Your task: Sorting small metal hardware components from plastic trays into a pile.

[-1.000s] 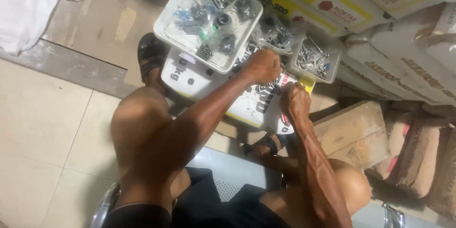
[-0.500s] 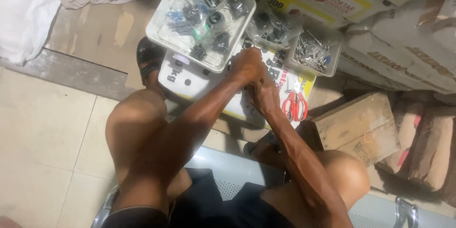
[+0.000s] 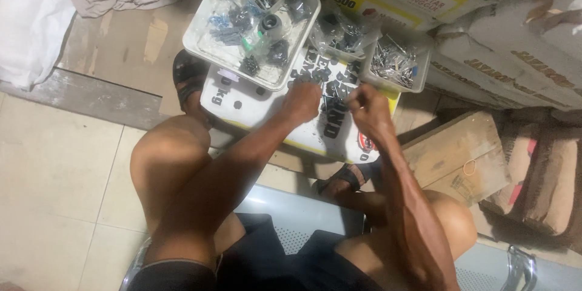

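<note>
- The left hand point(image 3: 301, 102) rests on a white printed sack point(image 3: 254, 106), fingers curled down among small dark screws point(image 3: 327, 94) scattered there; whether it grips any cannot be told.
- The right hand point(image 3: 368, 109) hovers just right of the left hand, over the same sack, fingers bunched together; what they pinch, if anything, is too small to tell.
- A large clear tray point(image 3: 200, 45) of bagged hardware sits at the sack's far edge.
- Two smaller clear tubs point(image 3: 371, 71) stand right of the tray, one filled with shiny nails.
- A sandalled foot point(image 3: 189, 79) sits left of the sack.
</note>
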